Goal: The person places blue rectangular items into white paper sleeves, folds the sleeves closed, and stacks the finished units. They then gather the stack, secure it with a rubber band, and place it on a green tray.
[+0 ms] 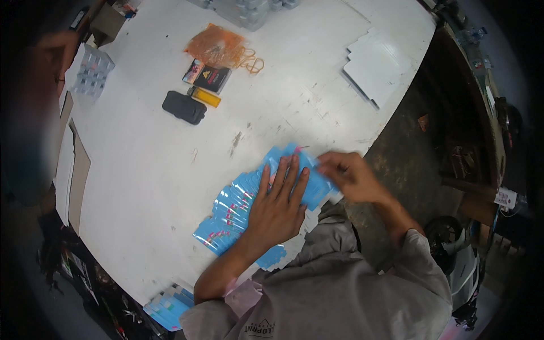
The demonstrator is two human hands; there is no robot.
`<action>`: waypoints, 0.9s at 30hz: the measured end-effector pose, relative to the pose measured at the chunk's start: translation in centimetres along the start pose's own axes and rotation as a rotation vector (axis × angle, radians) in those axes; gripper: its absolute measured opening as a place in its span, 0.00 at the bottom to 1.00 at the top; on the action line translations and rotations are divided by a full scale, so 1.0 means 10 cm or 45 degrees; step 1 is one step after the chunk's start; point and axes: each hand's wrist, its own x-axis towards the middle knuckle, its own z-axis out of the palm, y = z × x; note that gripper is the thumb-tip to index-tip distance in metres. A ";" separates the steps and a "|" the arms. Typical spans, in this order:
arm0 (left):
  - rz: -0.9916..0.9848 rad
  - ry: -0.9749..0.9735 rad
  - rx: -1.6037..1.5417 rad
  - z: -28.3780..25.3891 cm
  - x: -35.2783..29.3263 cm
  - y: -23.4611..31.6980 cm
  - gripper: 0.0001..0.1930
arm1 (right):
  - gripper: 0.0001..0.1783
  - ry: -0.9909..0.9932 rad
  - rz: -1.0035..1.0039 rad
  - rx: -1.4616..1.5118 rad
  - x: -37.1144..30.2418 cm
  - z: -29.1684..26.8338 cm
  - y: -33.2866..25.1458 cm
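Observation:
Blue die-cut printed card sheets lie fanned out in overlapping layers along the near edge of the table. My left hand rests flat on the fan, fingers stretched and slightly spread. At the fan's right end, my right hand has its thumb and fingers pinched at the edge of a blue sheet; the fingertips are slightly blurred. White notched sheet edges show under the fan, close to my shirt. More blue sheets sit by my left elbow.
On the white table lie a black pouch-like case, a yellow lighter, a dark small box and a bag of orange rubber bands. White die-cut sheets lie far right. Another person's hand shows at left.

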 end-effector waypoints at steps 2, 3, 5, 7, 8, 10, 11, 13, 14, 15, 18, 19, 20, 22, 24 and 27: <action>-0.037 -0.004 -0.015 0.01 0.02 -0.02 0.40 | 0.10 0.267 0.073 -0.163 0.08 -0.18 -0.11; -0.051 -0.003 -0.020 0.01 0.03 -0.03 0.39 | 0.08 0.274 0.141 -0.198 0.04 -0.22 -0.13; -0.036 -0.014 0.038 0.00 0.01 0.00 0.40 | 0.08 0.110 0.118 -0.226 -0.11 -0.05 -0.13; -0.008 -0.039 0.110 0.00 0.03 0.02 0.40 | 0.07 0.015 0.025 0.057 -0.25 0.16 -0.12; 0.000 -0.072 0.162 0.00 0.01 0.03 0.41 | 0.08 -0.025 0.093 0.073 -0.25 0.20 -0.12; 0.012 -0.136 0.202 -0.01 0.00 0.04 0.42 | 0.08 -0.103 0.232 0.105 -0.26 0.26 -0.12; 0.018 -0.158 0.192 -0.04 0.04 0.04 0.42 | 0.10 -0.151 0.234 -0.058 -0.22 0.24 -0.09; -0.013 -0.203 0.144 -0.07 0.06 0.02 0.42 | 0.11 -0.016 0.089 -0.300 -0.11 0.12 0.02; -0.047 -0.220 0.100 -0.09 0.07 0.00 0.42 | 0.13 0.163 -0.012 -0.443 0.02 -0.04 0.08; -0.077 -0.233 0.055 -0.09 0.08 0.00 0.42 | 0.14 0.357 -0.091 -0.598 0.14 -0.20 0.14; -0.083 -0.137 -0.016 -0.17 0.09 0.06 0.37 | 0.22 0.882 -0.408 -1.259 0.68 -0.79 0.51; -0.095 -0.149 0.001 -0.16 0.07 0.07 0.36 | 0.25 0.924 -0.448 -1.387 0.73 -0.91 0.63; -0.110 -0.164 0.017 -0.11 0.04 0.05 0.34 | 0.26 0.822 -0.372 -1.253 0.69 -0.91 0.72; -0.139 -0.146 0.064 -0.08 0.04 0.01 0.32 | 0.21 0.747 -0.164 -0.620 0.60 -0.65 0.53; -0.153 -0.136 0.097 -0.06 0.01 0.05 0.30 | 0.18 0.459 -0.066 -0.356 0.32 -0.30 0.39; -0.086 -0.081 0.167 -0.05 -0.03 0.02 0.31 | 0.18 0.516 -0.575 -0.973 0.28 -0.07 0.23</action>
